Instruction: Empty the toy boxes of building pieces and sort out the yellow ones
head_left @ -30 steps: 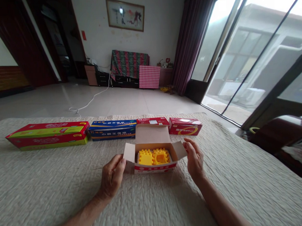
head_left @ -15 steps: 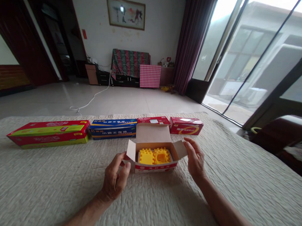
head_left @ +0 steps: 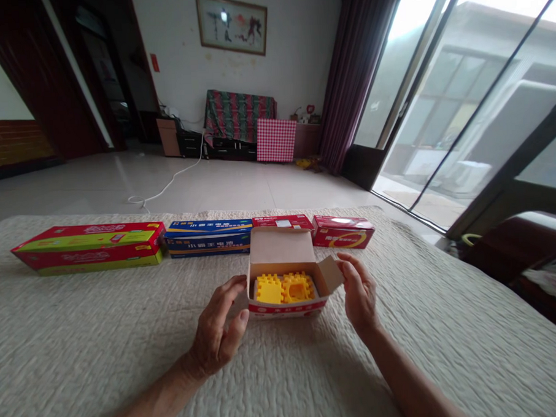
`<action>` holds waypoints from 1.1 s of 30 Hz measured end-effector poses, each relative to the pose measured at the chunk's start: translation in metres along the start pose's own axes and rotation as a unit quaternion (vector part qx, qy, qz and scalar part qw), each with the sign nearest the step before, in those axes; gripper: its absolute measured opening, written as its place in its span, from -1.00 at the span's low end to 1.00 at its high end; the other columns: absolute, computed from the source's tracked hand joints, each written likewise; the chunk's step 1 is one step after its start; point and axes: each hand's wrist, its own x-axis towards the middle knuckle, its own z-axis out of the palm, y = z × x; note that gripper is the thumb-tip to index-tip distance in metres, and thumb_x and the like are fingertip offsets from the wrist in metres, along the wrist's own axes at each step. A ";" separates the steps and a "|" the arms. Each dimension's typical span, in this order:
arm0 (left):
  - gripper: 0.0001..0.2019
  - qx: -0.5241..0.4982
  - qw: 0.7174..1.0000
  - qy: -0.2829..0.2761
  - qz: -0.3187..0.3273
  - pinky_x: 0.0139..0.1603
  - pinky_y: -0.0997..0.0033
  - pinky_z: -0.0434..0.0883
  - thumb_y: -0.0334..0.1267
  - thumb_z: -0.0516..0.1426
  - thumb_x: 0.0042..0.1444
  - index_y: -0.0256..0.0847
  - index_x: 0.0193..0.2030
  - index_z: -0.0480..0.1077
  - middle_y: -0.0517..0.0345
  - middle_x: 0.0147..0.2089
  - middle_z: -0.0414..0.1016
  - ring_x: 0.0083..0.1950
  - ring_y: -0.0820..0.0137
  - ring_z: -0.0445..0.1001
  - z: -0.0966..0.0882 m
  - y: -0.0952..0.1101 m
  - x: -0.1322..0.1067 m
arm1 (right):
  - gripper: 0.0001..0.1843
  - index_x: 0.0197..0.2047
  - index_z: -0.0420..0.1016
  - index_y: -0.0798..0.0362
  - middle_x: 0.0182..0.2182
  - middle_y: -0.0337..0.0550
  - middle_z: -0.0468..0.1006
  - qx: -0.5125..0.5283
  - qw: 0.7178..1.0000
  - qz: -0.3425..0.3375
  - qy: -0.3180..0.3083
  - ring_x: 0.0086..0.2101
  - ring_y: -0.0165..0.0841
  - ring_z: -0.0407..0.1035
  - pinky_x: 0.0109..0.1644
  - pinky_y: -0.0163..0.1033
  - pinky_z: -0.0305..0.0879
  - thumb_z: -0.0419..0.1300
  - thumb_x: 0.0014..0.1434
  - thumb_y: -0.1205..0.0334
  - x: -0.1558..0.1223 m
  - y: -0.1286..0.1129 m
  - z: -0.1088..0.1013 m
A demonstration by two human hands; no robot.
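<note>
Orientation: Open cardboard box (head_left: pixel 286 297), long axis running left to right across the view, between the hands. Its lid (head_left: pixel 282 251) stands hinged along the far edge, tilted up and back, and its right end flap (head_left: pixel 330 275) angles outward.

Materials and shapes: Box of thin card, plain buff inside, with a printed red-and-white front strip. Inside lie two yellow plastic interlocking blocks (head_left: pixel 284 288), side by side, square with toothed edges; the right one has a central opening.

Hands: Left hand (head_left: pixel 214 334) open, fingers loosely curved, just beside the box's left end; contact cannot be told. Right hand (head_left: pixel 359 294) half open, fingertips (head_left: pixel 343 266) touching the right end flap, not gripping it. Neither hand holds anything.

Position: Box rests on a quilted bed cover (head_left: pixel 103 330), ahead of and between the hands.

Edges and room: Beyond both hands, a row of cartons lies along the far bed edge: long red-and-green carton (head_left: pixel 89 249), blue carton (head_left: pixel 208 238), flat red carton (head_left: pixel 282 222), red carton (head_left: pixel 342 233). The lid stands just before the flat red carton. The quilted cover extends outward past each hand.
</note>
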 end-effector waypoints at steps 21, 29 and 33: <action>-0.53 0.028 0.997 -0.051 0.043 0.28 0.05 0.32 -0.34 0.00 0.23 -0.20 0.30 0.15 -0.14 0.32 0.23 0.34 0.13 0.23 0.002 0.001 0.002 | -0.74 -0.13 0.48 -0.03 -0.30 -0.17 0.56 -0.066 0.990 -0.049 -0.115 -0.28 -0.30 0.46 -0.16 -0.15 0.41 0.28 0.12 0.08 -0.006 0.006 0.005; -0.56 0.037 0.996 -0.063 0.046 0.29 0.07 0.31 -0.37 0.00 0.23 -0.20 0.26 0.20 -0.11 0.33 0.21 0.34 0.16 0.23 0.003 0.001 0.003 | -0.60 0.04 0.44 -0.07 0.02 -0.06 0.52 -0.089 0.980 -0.012 -0.180 -0.03 -0.16 0.44 -0.05 -0.02 0.43 0.23 0.11 0.08 -0.001 -0.002 0.008; -0.56 0.042 0.996 -0.059 0.046 0.29 0.08 0.32 -0.38 0.01 0.22 -0.21 0.25 0.21 -0.11 0.33 0.22 0.33 0.15 0.24 0.004 0.000 0.001 | -0.53 0.12 0.36 -0.11 0.11 -0.04 0.48 -0.046 0.974 -0.003 -0.221 0.10 -0.15 0.37 0.06 0.02 0.39 0.21 0.12 0.10 0.002 -0.009 0.012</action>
